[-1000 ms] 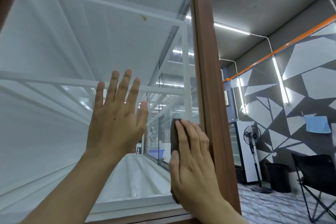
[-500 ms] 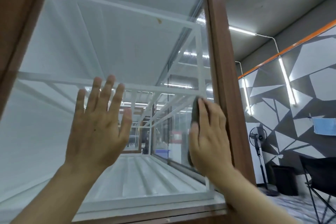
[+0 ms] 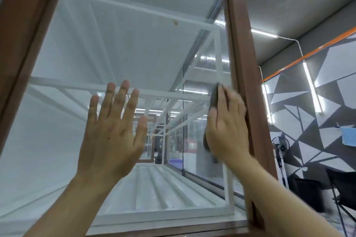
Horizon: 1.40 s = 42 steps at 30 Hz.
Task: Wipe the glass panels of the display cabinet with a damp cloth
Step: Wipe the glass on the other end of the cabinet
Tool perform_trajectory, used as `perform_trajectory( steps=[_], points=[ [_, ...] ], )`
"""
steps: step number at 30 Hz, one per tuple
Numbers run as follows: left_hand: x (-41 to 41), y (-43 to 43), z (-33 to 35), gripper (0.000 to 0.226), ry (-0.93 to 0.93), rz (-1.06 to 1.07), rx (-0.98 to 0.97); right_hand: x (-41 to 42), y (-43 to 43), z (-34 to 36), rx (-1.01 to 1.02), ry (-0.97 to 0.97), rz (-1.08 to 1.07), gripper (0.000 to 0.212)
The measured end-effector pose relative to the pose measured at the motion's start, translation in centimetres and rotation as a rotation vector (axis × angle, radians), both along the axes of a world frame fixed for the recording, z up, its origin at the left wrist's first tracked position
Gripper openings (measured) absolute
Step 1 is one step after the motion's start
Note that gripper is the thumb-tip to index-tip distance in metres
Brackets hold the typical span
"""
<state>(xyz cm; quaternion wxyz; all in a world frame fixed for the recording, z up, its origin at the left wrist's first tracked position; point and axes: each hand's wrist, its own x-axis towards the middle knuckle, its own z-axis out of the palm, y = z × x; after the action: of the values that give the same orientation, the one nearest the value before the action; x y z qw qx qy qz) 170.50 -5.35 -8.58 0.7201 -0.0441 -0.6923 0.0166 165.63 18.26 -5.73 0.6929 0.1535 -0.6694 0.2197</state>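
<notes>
Where the cloth sits: a dark cloth (image 3: 213, 97) lies flat on the glass panel (image 3: 134, 44) at its right edge. It is just beside the brown wooden frame (image 3: 240, 44) and mostly hidden under the right hand (image 3: 228, 127).
Right hand: the fingers are straight and close together. They press the cloth to the glass rather than curling round it, and the hand is blurred.
Left hand: the left hand (image 3: 111, 132) holds nothing, with fingers straight and spread. Its palm faces the glass near the panel's middle and seems to rest there, though contact cannot be confirmed.
Brown mark: a small brown mark (image 3: 175, 23) sits high up, well above both hands. It could be on the glass or on something behind it; the view does not show which.
Risk to the cloth: only pressure holds it, so it would probably slide out and drop if the pressure eased mid-stroke.
Risk at the edge: this close to the frame, the cloth may dampen the wood or miss a thin strip of glass.
Risk from the left hand: a bare palm on the glass likely leaves prints that need another wipe.
Risk to the panel: leaning hard with both hands could flex it.
</notes>
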Motion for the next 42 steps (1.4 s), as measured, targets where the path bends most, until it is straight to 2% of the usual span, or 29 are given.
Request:
perform_trajectory(
  steps=[2, 4, 7, 9, 11, 14, 15, 17, 20, 22, 23, 25, 27, 28, 29, 31, 33, 35, 37, 39, 42],
  points=[
    [0.1, -0.1, 0.0, 0.065, -0.009, -0.012, 0.001, 0.7, -2.2, 6.0, -0.07, -0.037, -0.009, 0.071],
    [0.3, -0.1, 0.0, 0.065, -0.011, -0.021, 0.005, 1.2, -5.1, 6.0, 0.041, -0.012, 0.041, 0.065],
    [0.4, -0.1, 0.0, 0.064, -0.006, -0.021, 0.003, 1.9, -5.9, -4.0, 0.371, 0.036, 0.06, 0.062],
    [0.4, 0.0, 0.0, 0.064, -0.006, -0.021, 0.007, 1.3, -2.8, -9.9, 0.449, 0.061, 0.016, 0.065],
    [0.3, 0.1, 0.0, 0.065, -0.008, -0.019, 0.009, 0.3, 0.6, -9.7, 0.31, 0.037, 0.047, 0.063],
    [0.3, -0.1, 0.0, 0.066, -0.009, -0.021, 0.01, 0.0, 0.1, -2.5, -0.013, 0.001, 0.066, 0.064],
    [0.3, -0.1, -0.1, 0.065, -0.009, -0.025, 0.011, 0.3, -1.3, -0.4, -0.059, -0.011, 0.064, 0.066],
    [0.3, -0.2, -0.1, 0.065, -0.009, -0.034, 0.009, 1.0, -4.6, 0.4, 0.006, 0.0, 0.093, 0.068],
    [0.4, -0.1, 0.0, 0.065, -0.003, -0.039, 0.012, 1.6, -6.1, -6.6, 0.369, 0.021, 0.057, 0.064],
    [0.4, 0.1, 0.0, 0.065, -0.01, -0.04, 0.019, 1.3, -3.6, -10.2, 0.468, 0.048, 0.032, 0.065],
    [0.4, 0.1, -0.1, 0.066, -0.014, -0.038, 0.022, 1.0, -2.2, -10.1, 0.421, 0.038, 0.039, 0.065],
    [0.4, 0.1, -0.1, 0.066, -0.014, -0.037, 0.02, 0.5, -1.1, -6.7, 0.175, -0.007, 0.069, 0.064],
    [0.4, 0.0, -0.1, 0.065, -0.013, -0.047, 0.014, 0.8, -2.9, -1.5, -0.054, -0.021, 0.082, 0.065],
    [0.4, 0.0, -0.1, 0.065, -0.009, -0.054, 0.013, 1.2, -4.6, 0.1, -0.08, -0.026, 0.098, 0.065],
    [0.4, -0.1, -0.1, 0.064, -0.004, -0.063, 0.012, 1.5, -6.4, 0.6, -0.042, -0.015, 0.123, 0.064],
    [0.4, -0.2, -0.1, 0.062, 0.011, -0.093, 0.006, 2.1, -8.4, -1.8, 0.162, 0.021, 0.141, 0.062],
    [0.5, -0.3, -0.1, 0.06, 0.021, -0.158, 0.013, 2.0, -7.4, -6.4, 0.383, 0.043, 0.09, 0.062],
    [0.7, -0.5, 0.0, 0.058, 0.012, -0.253, 0.025, 1.3, -4.3, -9.3, 0.474, 0.065, 0.052, 0.063],
    [1.2, -0.7, 0.0, 0.058, -0.011, -0.348, 0.016, 0.6, -2.1, -8.6, 0.401, 0.059, 0.067, 0.062],
    [2.0, -1.1, -0.2, 0.057, -0.031, -0.395, -0.014, 0.4, -2.4, -4.9, 0.234, 0.047, 0.098, 0.061],
    [3.2, -2.4, -0.7, 0.052, 0.019, -0.284, -0.032, 1.4, -6.7, 0.2, 0.073, 0.037, 0.183, 0.061]
  ],
)
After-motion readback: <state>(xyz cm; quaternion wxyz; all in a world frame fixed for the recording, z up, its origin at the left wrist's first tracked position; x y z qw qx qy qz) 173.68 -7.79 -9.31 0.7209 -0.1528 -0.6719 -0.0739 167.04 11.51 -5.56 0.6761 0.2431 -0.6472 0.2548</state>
